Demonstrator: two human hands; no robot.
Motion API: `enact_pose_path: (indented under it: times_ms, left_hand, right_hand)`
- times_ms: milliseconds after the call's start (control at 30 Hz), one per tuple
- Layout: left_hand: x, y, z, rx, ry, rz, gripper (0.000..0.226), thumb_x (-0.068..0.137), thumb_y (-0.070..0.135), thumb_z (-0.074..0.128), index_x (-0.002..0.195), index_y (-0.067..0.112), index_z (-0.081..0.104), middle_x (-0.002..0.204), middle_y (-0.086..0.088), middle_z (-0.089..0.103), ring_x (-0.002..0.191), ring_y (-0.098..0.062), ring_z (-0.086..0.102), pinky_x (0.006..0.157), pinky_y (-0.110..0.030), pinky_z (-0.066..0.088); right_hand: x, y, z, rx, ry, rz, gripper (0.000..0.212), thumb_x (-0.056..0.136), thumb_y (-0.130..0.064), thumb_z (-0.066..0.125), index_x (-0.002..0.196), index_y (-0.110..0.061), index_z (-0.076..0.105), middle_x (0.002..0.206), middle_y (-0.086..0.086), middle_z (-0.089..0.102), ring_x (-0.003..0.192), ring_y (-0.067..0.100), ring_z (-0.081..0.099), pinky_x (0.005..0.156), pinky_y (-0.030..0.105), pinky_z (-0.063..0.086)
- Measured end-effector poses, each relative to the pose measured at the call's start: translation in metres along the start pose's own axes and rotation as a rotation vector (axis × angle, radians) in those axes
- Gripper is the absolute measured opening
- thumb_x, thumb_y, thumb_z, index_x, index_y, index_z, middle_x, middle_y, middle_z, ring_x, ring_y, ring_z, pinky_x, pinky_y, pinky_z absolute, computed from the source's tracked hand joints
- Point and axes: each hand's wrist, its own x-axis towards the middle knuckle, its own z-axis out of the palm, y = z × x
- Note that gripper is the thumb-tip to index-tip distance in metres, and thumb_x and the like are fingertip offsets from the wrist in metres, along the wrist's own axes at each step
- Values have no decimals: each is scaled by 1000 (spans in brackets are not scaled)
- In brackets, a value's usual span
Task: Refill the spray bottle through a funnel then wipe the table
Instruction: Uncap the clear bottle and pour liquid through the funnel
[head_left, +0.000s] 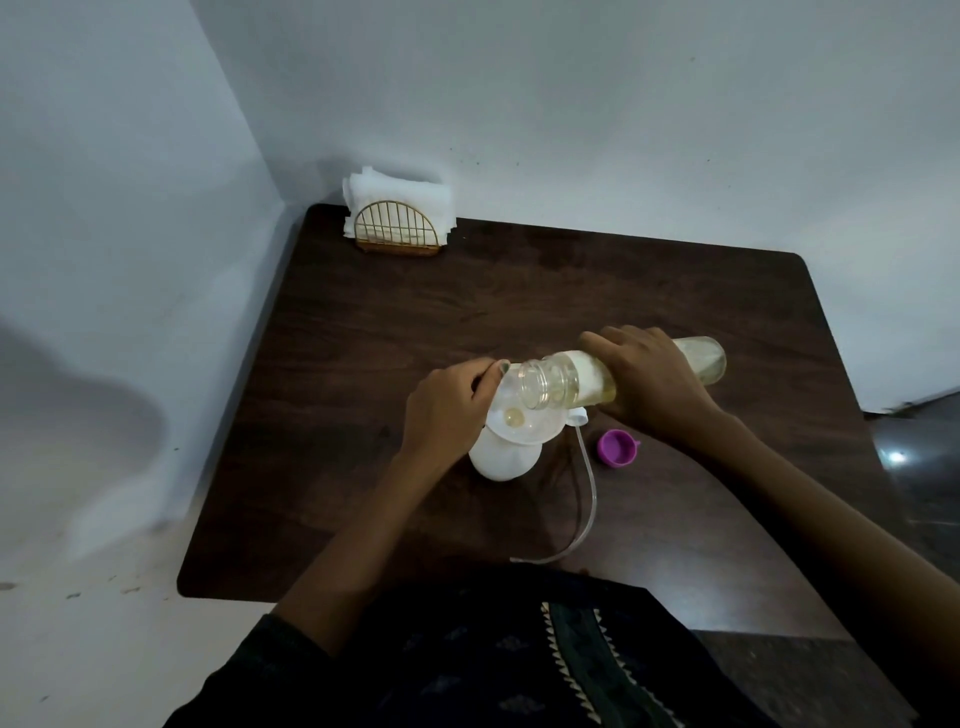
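Head view: right hand tips refill bottle over funnel.

We sit at a dark wood-grain bench pushed into a corner of pale bluish walls. A gold wire napkin holder stands at its far left corner. Dark floor glints at right.
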Motion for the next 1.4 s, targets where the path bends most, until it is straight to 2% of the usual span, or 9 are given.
enact_pose_path:
  times_ms: [200,333,433,567,667,800,1033,1200,1400]
  left_hand:
    - [0,0,0,-1,-3,1,30,98,34,45,80,20,65,53,13,47,50,-7,47,49,-23,30]
    - [0,-1,-1,-1,-5,-1,31,98,34,45,73,22,59,53,12,47,50,-8,47,50,-25,33]
    - [-1,-1,-3,-3,-6,3,31,98,34,44,84,18,67,57,10,53,54,-10,52,50,-27,39]
    - [-1,-1,-4,10,-3,2,30,98,34,45,84,19,67,54,14,47,51,-7,48,50,-23,31]
    - [-1,0,-4,4,-6,7,30,98,34,44,88,18,68,56,14,48,52,-7,49,50,-23,33]
    - [-3,-1,-4,6,-7,-4,33,98,35,44,81,18,65,54,12,49,52,-9,49,50,-26,35]
    - [-6,-1,-6,11,0,4,30,98,35,45,68,31,50,51,13,45,50,-7,46,49,-25,29]
    - [-4,0,-5,14,-1,2,30,98,35,44,72,26,57,53,12,48,51,-8,48,49,-25,32]
    - [-4,-1,-5,6,-1,1,30,98,35,44,88,19,68,57,14,49,53,-7,50,50,-21,31]
  right_hand:
    - [0,0,-1,2,-12,5,43,61,-23,80,97,-12,60,77,6,62,69,30,58,62,39,45]
    - [1,-2,0,2,-10,3,44,61,-23,80,98,-12,59,77,6,62,68,30,58,63,40,46]
    - [1,-3,-1,3,-8,-4,45,61,-23,81,98,-12,60,77,6,62,67,30,58,62,40,46]
    - [1,-4,-2,9,-7,-5,45,61,-23,82,98,-11,60,77,7,63,68,30,58,63,39,45]
    - [1,-4,-3,11,-10,-2,45,61,-23,82,98,-11,60,78,8,63,68,30,59,63,39,45]
    - [1,-5,-1,6,4,-4,45,59,-20,82,97,-10,60,75,8,62,66,31,58,62,36,40]
    - [0,-7,0,13,14,-15,44,61,-23,81,97,-11,60,76,8,63,66,32,58,62,36,39]
    - [-1,-6,-1,12,-1,-2,45,61,-21,81,100,-11,60,78,8,63,68,31,59,64,39,44]
    - [-1,-6,-2,14,3,-4,44,62,-22,81,99,-11,60,78,8,63,68,31,59,63,40,46]
